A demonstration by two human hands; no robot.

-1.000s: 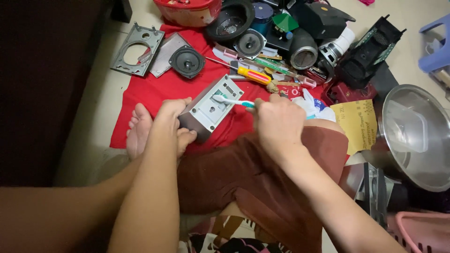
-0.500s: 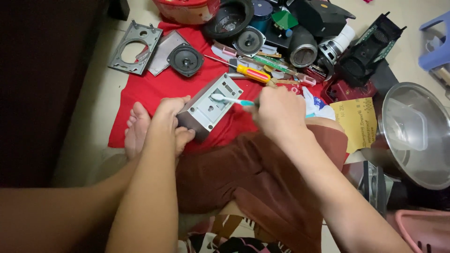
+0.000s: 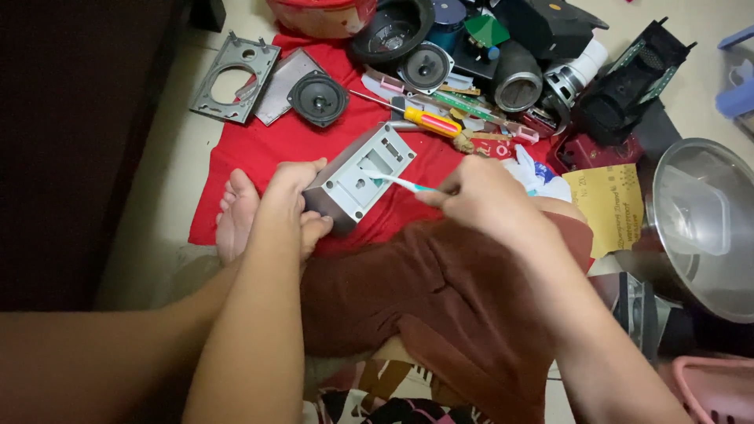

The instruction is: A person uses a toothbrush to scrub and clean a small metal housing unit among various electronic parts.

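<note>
Hands meet over a red cloth [image 3: 267, 145] spread on the floor, seen from the head camera looking down. Left hand [image 3: 294, 192] is wrapped around the near end of a grey plastic box [image 3: 360, 177], fingers curled under it and thumb along its side, so the box is held tilted above the lower middle of the cloth, its panel of small square openings facing up. Right hand [image 3: 479, 196] is closed in a pinch on the handle of a thin teal and white brush [image 3: 393, 181], whose tip lies on the box's upper face. A bare foot [image 3: 234, 216] rests on the cloth's near left edge, just beside the left hand, and a knee in brown shorts [image 3: 440, 306] lies below both hands, at the near side of the cloth. On the cloth beyond the box lies a screwdriver [image 3: 420, 119] with a yellow and orange handle; a round black speaker [image 3: 318, 98] sits farther left on the cloth, and a second speaker [image 3: 424, 67] sits at its far edge. Off the far left corner of the cloth, on the bare floor, lies a grey panel [image 3: 236, 74] with a round hole. Right of the cloth lie a yellow sheet of paper [image 3: 613, 206] and, past it, a steel pot [image 3: 703, 228] with a clear tub inside.
</note>
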